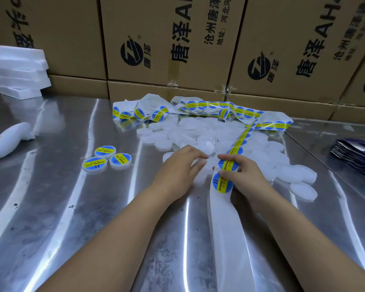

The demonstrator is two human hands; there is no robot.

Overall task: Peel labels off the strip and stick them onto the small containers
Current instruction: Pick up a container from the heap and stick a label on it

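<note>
Item: labelling station, steel table (51, 207).

- Label strip (223, 224): blue-and-yellow round labels on white backing. It lies heaped at the back of the table and runs forward over the pile into the right hand; the bare backing trails toward the person.
- Right hand (243, 172): fingers and thumb curled round the strip, pinching it at a label.
- Left hand (180, 165): fingers fairly straight, resting on the near edge of the pile, gripping nothing.
- Unlabelled containers (177, 133): white, round, piled mid-table between the heap and the hands.
- Labelled containers (105, 159): three, touching, left of the hands.
- White foam slabs (19, 70): stacked at far left.
- Dark pouches (358, 157): stacked at right.
- Cardboard boxes (169, 39): printed, behind the table.
</note>
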